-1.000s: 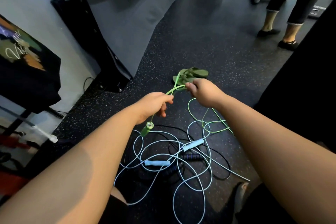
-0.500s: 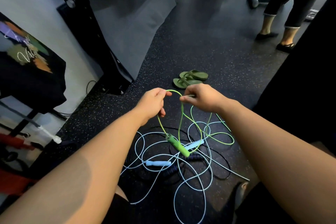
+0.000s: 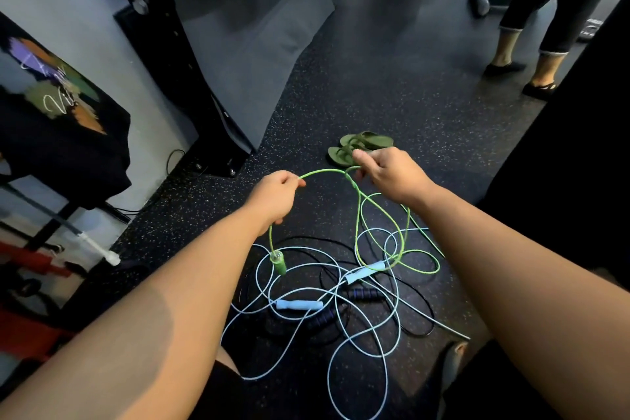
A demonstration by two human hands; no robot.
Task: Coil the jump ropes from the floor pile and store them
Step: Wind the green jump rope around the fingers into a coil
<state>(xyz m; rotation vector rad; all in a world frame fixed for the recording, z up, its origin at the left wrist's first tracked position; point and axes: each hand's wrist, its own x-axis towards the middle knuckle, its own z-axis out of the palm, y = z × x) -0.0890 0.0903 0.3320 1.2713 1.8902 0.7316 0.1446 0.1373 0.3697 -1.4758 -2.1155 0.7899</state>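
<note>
A tangled pile of jump ropes lies on the dark speckled floor below my arms. A green rope (image 3: pixel 324 173) arcs between my hands above the pile. My left hand (image 3: pixel 274 196) grips it, and its green handle (image 3: pixel 279 263) dangles below that fist. My right hand (image 3: pixel 388 171) pinches the rope further along, with loops hanging down to the floor. A light blue rope with two blue handles (image 3: pixel 299 304) sprawls across the pile. A black rope with dark ribbed handles (image 3: pixel 364 293) lies under it.
A pair of green flip-flops (image 3: pixel 358 146) sits just beyond my right hand. A black rack post (image 3: pixel 177 54) and a grey mat stand at the left. Another person's legs (image 3: pixel 531 44) are at the far right. A black shirt hangs at the left.
My hands have moved apart, stretching the green rope into a wider arc. The green handle has swung left and now hangs under my left hand.
</note>
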